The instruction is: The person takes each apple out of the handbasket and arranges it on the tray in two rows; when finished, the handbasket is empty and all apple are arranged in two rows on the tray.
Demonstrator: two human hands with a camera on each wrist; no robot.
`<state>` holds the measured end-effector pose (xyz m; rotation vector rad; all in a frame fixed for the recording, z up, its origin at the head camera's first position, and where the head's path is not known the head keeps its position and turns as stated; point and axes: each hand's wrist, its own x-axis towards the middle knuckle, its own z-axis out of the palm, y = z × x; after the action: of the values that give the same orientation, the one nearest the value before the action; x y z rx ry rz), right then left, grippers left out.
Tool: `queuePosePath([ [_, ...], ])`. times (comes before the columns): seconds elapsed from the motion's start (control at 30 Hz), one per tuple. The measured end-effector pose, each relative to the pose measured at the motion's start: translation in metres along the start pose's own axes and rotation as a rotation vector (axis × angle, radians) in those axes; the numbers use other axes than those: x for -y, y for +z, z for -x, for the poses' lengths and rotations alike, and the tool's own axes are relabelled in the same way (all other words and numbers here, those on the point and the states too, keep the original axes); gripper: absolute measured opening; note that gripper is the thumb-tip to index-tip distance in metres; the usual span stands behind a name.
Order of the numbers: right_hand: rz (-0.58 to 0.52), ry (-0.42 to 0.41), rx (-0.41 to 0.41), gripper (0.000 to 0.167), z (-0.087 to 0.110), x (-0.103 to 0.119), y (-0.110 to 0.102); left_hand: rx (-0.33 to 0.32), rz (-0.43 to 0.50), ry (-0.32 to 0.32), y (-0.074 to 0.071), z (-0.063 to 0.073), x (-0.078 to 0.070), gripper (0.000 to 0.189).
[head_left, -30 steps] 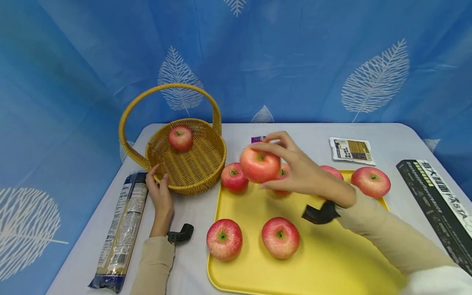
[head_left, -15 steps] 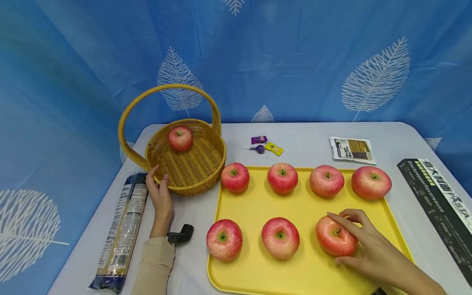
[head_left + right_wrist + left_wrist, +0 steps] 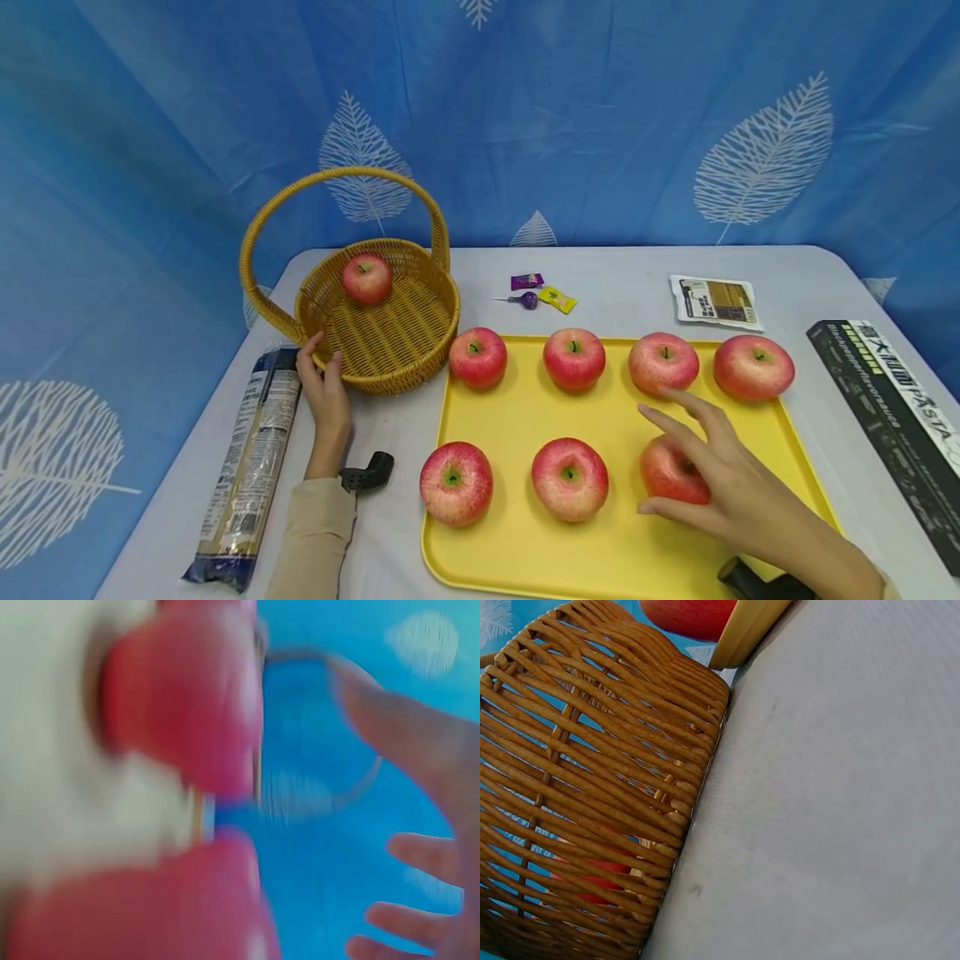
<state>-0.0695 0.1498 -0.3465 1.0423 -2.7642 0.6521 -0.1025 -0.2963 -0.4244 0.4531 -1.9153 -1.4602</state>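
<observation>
My left hand (image 3: 327, 400) rests against the near-left rim of a woven basket (image 3: 431, 367) with a tall arched handle, its fingertips touching the rim. One red apple (image 3: 367, 278) lies inside the basket. My right hand (image 3: 723, 475) is spread over an apple (image 3: 667, 471) at the right of the near row on a yellow tray (image 3: 510, 558); its fingers partly hide that apple. The right wrist view is blurred and shows the fingers spread, with nothing between them. Two apples (image 3: 456, 484) (image 3: 570, 480) complete the near row. Several apples (image 3: 574, 359) line the tray's far edge.
A pasta packet (image 3: 251, 467) lies left of my left forearm. Small candies (image 3: 527, 282) and a lollipop (image 3: 528, 300) lie behind the tray. A flat sachet (image 3: 716, 302) is at the back right, and a black pasta box (image 3: 885, 425) at the far right.
My right hand carried an apple from near the basket to the tray's near row, set it down and let go, its fingers now spread and slightly raised. The left hand stayed at the basket.
</observation>
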Motion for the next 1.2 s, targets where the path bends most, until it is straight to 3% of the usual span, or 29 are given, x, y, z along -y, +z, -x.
queuePosePath([
  [0.13,-0.072,-0.155,0.021,0.08,-0.015,0.021,0.02,-0.015,0.002,-0.001,0.002,0.0,0.0,0.038],
  [0.23,-0.094,-0.2,0.072,0.076,-0.021,0.031,0.038,-0.008,0.01,-0.008,0.004,0.001,0.0,0.039],
  [0.37,-0.089,-0.169,0.105,0.074,-0.02,0.036,0.055,0.009,0.016,-0.015,0.007,0.003,0.0,0.039],
  [0.5,-0.116,-0.115,0.072,0.07,-0.017,0.038,0.062,-0.006,0.009,-0.014,0.006,0.003,0.0,0.039],
  [0.8,-0.056,0.112,0.017,0.077,-0.014,0.044,0.068,-0.023,-0.002,-0.015,0.001,0.0,-0.001,0.039],
  [1.2,0.007,0.05,0.04,0.092,-0.01,0.047,0.065,-0.005,0.0,-0.014,0.001,0.0,-0.001,0.039],
])
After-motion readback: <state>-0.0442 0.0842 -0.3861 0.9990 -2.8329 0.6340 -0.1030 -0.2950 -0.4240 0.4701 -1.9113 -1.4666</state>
